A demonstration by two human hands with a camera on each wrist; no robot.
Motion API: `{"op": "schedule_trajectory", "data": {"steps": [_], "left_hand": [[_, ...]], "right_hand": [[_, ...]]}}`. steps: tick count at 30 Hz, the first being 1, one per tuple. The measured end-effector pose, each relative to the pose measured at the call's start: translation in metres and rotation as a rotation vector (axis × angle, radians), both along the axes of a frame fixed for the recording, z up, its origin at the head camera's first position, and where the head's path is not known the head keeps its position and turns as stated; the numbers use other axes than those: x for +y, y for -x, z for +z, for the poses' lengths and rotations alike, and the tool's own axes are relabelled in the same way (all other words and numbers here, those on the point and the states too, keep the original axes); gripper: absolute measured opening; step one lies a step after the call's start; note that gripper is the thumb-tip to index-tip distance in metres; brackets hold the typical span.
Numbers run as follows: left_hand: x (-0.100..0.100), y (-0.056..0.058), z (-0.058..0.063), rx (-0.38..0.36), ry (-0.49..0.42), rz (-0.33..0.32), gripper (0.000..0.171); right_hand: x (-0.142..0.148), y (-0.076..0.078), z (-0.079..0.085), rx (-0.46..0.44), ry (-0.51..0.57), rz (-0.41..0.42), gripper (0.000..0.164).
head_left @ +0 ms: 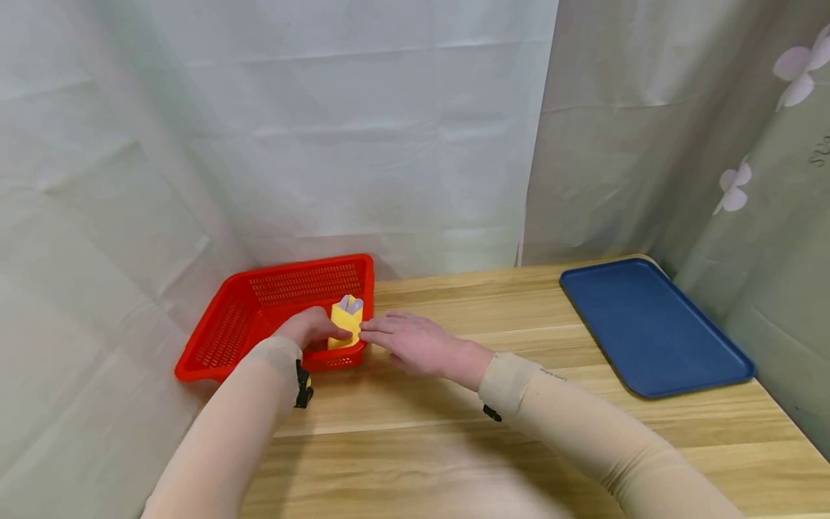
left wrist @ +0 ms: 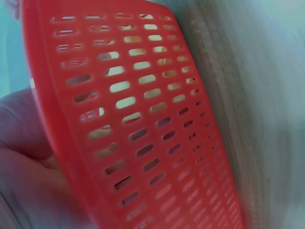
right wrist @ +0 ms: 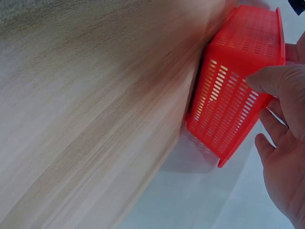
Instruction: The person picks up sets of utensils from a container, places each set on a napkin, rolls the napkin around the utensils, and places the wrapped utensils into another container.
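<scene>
A yellow packet (head_left: 345,321) with pale lilac shapes at its top stands inside the red basket (head_left: 301,261), near the right wall. My left hand (head_left: 310,328) reaches over the front rim and grips the packet, one finger lying across its face. Much of that hand is hidden; in the left wrist view, part of the left hand (left wrist: 31,167) shows behind the slotted wall. At the basket's right rim, my right hand (head_left: 415,342) touches with fingers stretched out. In the right wrist view, the thumb of the right hand (right wrist: 290,138) overlaps the basket's outer wall.
A flat blue tray (head_left: 655,324) lies on the right side of the wooden table (head_left: 454,447). Pale curtains (head_left: 389,130) hang behind the table and at both sides. The basket stands at the table's back left, close to the curtain.
</scene>
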State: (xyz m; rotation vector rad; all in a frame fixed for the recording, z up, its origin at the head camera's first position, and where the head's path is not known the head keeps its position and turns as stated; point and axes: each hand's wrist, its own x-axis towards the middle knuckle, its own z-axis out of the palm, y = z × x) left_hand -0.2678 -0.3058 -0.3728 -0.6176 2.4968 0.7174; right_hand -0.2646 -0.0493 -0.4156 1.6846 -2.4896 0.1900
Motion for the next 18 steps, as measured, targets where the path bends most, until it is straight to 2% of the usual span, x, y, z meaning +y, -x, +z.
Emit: {"op": "schedule_trajectory", "data": {"steps": [10, 18], "left_hand": [[-0.0076, 0.0005, 0.0079, 0.022, 0.017, -0.046, 0.058], [-0.0083, -0.0041, 0.0106, 0.057, 0.047, -0.085, 0.069]], "right_hand": [[0.0002, 0.002, 0.0007, -0.035, -0.008, -0.023, 0.076], [0.0028, 0.0002, -0.0032, -0.039, -0.018, -0.029, 0.081]]}}
